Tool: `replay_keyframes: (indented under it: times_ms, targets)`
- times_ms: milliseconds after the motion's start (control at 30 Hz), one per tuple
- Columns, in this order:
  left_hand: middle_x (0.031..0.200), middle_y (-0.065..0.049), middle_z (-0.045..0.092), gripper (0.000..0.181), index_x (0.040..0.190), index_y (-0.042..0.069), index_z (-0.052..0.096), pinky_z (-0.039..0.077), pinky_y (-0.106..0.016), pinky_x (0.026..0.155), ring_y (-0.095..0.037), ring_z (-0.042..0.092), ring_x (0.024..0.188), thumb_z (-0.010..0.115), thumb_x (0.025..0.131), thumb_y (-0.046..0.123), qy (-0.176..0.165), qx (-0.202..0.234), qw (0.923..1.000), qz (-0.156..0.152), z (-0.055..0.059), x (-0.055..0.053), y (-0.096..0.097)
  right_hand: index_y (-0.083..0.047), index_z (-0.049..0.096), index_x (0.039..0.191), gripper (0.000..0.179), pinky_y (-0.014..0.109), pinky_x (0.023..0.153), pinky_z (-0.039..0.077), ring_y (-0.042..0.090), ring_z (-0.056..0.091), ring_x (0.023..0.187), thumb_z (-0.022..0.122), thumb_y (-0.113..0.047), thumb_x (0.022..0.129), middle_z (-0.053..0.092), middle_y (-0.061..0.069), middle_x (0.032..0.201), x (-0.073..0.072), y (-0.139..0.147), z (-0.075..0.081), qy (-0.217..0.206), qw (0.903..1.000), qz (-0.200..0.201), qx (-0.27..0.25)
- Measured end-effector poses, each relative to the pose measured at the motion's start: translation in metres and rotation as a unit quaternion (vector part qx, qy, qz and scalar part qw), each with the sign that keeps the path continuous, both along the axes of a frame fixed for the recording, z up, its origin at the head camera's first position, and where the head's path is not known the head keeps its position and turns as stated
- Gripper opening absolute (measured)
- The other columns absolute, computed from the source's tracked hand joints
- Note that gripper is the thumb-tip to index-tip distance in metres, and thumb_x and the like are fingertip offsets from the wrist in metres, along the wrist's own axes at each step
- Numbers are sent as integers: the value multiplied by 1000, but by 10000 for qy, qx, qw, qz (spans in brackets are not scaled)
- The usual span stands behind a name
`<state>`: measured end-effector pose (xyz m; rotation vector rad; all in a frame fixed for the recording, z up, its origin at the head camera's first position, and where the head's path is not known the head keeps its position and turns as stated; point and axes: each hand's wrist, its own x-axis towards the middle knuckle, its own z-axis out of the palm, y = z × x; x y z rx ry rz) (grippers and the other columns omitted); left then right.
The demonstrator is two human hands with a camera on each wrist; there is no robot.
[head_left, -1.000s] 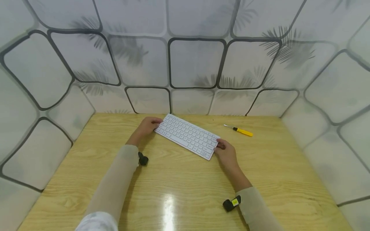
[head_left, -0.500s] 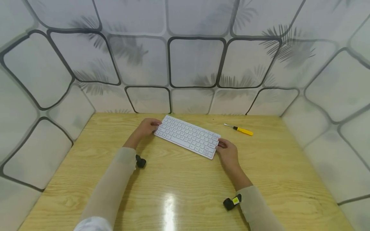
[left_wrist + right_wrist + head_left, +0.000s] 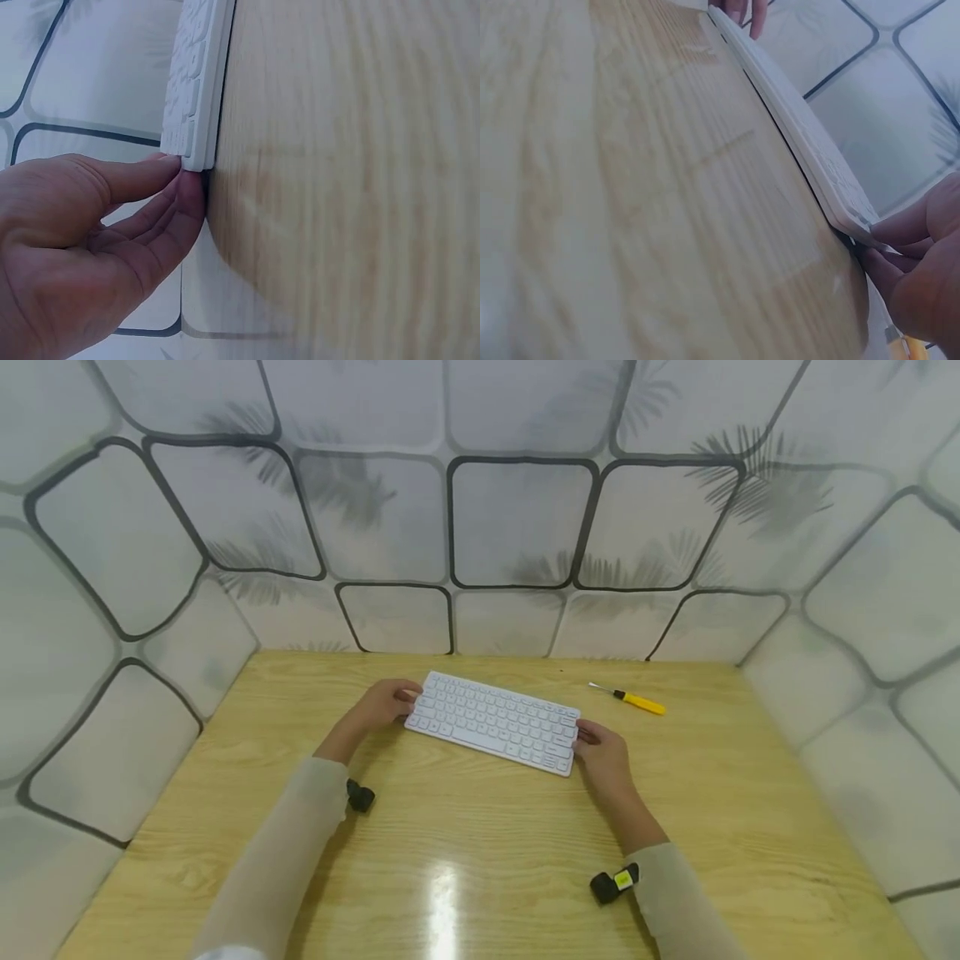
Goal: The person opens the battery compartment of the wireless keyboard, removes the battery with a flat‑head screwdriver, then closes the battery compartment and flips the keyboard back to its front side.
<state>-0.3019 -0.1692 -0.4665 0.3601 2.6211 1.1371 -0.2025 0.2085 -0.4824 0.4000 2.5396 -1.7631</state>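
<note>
A white keyboard (image 3: 495, 723) lies at a slight slant near the back of the wooden table, its right end nearer to me. My left hand (image 3: 385, 703) pinches its left end, and the left wrist view shows the thumb on the top edge and curled fingers under the corner of the keyboard (image 3: 196, 97). At the other end my right hand (image 3: 604, 758) grips the short side between thumb and fingers. From the right wrist view the keyboard (image 3: 799, 127) sits close to the tabletop, with a thin dark gap beneath its edge.
A screwdriver (image 3: 637, 702) with a yellow handle lies to the right of the keyboard, near the back. Patterned cloth-like walls (image 3: 517, 518) rise behind the table (image 3: 480, 827) and along both sides.
The keyboard has turned so that its slant is smaller, its left end coming toward me. My left hand has moved nearer with it, while the right hand has shifted slightly right.
</note>
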Motion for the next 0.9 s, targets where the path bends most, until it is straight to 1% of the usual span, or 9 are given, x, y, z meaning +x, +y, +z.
replay_keyframes:
  times_ms: [100,267,467,700,900]
  targets:
    - [131,-26,62,35,134,3,61,53,-46,96,-38,60,121,56,100,1,-84,-33,10000,6,0,6,1,2,53,142,45,45,110,44,32,54,130,53,1,98,57,22,140,-1,4,-1,-40,10000,78,-14]
    - [128,-25,63,35,134,3,61,54,-44,93,-36,62,118,58,99,2,-91,-86,9999,-8,-2,16,0,3,53,142,45,46,110,43,34,54,130,53,2,97,57,25,140,-2,9,0,-24,9997,237,36]
    - [124,-24,65,35,132,3,61,55,-41,90,-34,64,112,61,97,3,-172,94,9998,-1,0,32,3,1,52,144,47,47,113,40,35,51,133,53,1,98,54,23,144,-3,21,3,-145,9983,500,260]
    - [117,-22,68,36,131,2,62,55,-35,83,-28,67,102,64,95,4,-227,144,9995,191,3,53,7,3,50,145,46,49,112,40,36,51,134,51,0,99,52,23,146,-3,32,6,18,9936,1013,508]
    - [113,-21,68,37,131,0,60,57,-34,79,-24,68,93,64,94,4,-374,308,9983,322,7,71,13,4,48,145,44,50,113,39,37,50,135,49,0,101,50,24,148,-1,35,12,-19,9901,1247,645]
